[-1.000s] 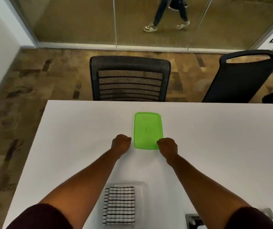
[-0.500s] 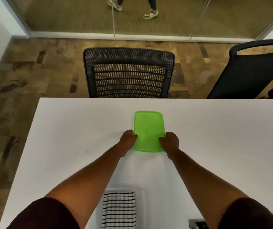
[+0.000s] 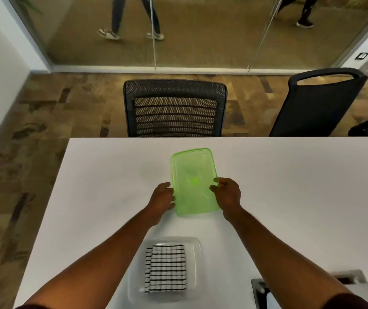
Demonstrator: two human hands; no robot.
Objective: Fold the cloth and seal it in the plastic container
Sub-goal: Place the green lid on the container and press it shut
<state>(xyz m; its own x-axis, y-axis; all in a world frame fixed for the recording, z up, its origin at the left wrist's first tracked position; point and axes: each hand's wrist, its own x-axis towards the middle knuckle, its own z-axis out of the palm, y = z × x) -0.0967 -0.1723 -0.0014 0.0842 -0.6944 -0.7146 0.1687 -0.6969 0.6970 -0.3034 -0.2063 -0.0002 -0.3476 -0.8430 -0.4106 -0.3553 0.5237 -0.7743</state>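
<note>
A translucent green lid [image 3: 193, 172] is lifted off the white table [image 3: 290, 197], its near end tilted toward me. My left hand [image 3: 161, 198] grips its left edge and my right hand [image 3: 227, 192] grips its right edge. Close to me on the table stands a clear plastic container [image 3: 197, 259], open at the top. Inside it lies a folded white cloth with black grid lines [image 3: 167, 268].
A black mesh chair [image 3: 175, 108] stands at the table's far edge, and another black chair [image 3: 319, 103] is to the right. A dark cable box [image 3: 265, 293] sits at the near right. Behind a glass wall, people's legs [image 3: 134, 16] pass by.
My hands went from fists at the lid's near corners to gripping its two sides. The lid has come up off the table and tilted toward me.
</note>
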